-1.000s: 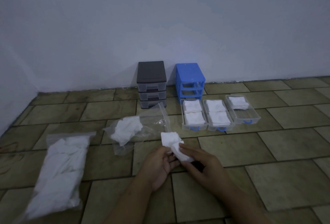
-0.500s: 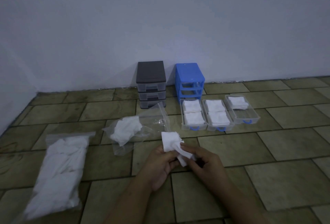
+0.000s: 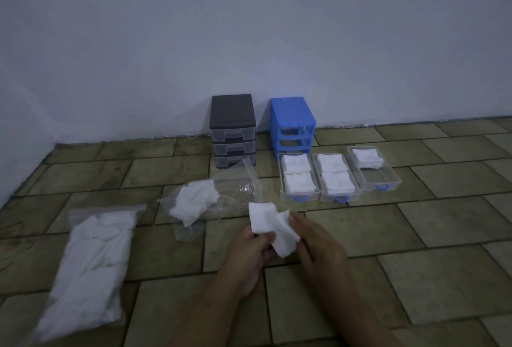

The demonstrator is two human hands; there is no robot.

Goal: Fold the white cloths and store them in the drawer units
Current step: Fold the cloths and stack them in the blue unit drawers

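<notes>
While the white cloth (image 3: 273, 229) is only partly folded and held off the tiled floor (image 3: 415, 236), the step in hand looks like squaring it into a small pad. Judgement: bring the loose lower corner up to meet the upper edge, align edges before pressing the crease, and keep the fabric taut between both hands so it does not bunch; thin soft cloth like this will likely slump if let go early. Left hand (image 3: 249, 255) pinches the cloth's lower-left part, thumb over the front face. Right hand (image 3: 318, 244) grips the right edge, fingers curled round it. Cloth sits between the two hands, touching both, its upper portion standing above the left thumb. Beyond the hands, three clear drawers (image 3: 339, 177) lie pulled out on the floor in front of the blue drawer unit (image 3: 292, 122); two hold two folded stacks each, the rightmost one holds a single stack at its far end, so its near half seems the likely target. Dark drawer unit (image 3: 232, 128) stands left of the blue one, drawers in. Open plastic bag (image 3: 210, 202) with unfolded cloths lies just left of the hands; a fuller bag (image 3: 91, 263) farther left.
</notes>
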